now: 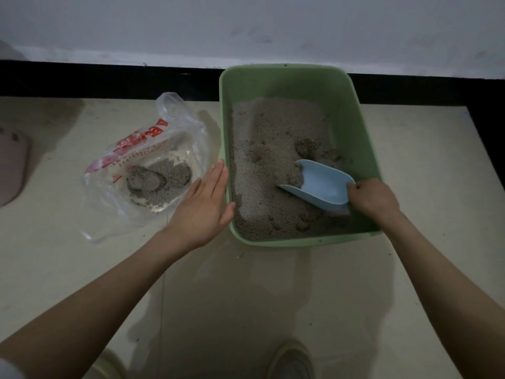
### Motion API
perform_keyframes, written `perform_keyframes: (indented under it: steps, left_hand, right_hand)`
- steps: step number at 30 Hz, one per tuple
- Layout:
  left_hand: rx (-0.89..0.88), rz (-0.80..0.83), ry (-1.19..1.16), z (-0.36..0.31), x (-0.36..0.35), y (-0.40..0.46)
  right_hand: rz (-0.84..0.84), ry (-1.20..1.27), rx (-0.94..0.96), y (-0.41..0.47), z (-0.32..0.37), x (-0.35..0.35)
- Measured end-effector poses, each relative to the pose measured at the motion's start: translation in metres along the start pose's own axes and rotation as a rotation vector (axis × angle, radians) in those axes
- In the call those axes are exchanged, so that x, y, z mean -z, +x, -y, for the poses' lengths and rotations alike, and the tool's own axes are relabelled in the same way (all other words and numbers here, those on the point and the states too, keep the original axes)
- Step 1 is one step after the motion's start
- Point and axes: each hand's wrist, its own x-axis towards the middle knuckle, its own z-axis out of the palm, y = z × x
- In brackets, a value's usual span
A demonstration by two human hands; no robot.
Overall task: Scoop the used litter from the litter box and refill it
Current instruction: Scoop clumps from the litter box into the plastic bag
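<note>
Litter box (355,138) sitting centre-right on floor (246,296) w/ scoop (322,187) lying in it; bag (142,173) lying just left, mid-left of frame.

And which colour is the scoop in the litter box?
Light blue scoop, clearest in the head view.

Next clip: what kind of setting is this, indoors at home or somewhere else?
Most likely a room in a home, at floor level. A green litter box sits on a pale tiled floor against a white wall with a dark skirting strip, and a plastic bag of scooped litter lies beside it.
</note>
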Motion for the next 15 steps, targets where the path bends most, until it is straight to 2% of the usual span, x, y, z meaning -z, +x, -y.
perform_keyframes:
  steps: [8, 15]
  left_hand:
    - [0.009, 0.007, -0.005, -0.001, 0.001, 0.0]
    - [0.021, 0.027, 0.013, -0.001, 0.004, 0.0]
  right_hand:
    - [0.036, 0.071, 0.139, -0.008, 0.01, 0.01]
    - [0.058, 0.323, 0.269, -0.019, 0.013, 0.02]
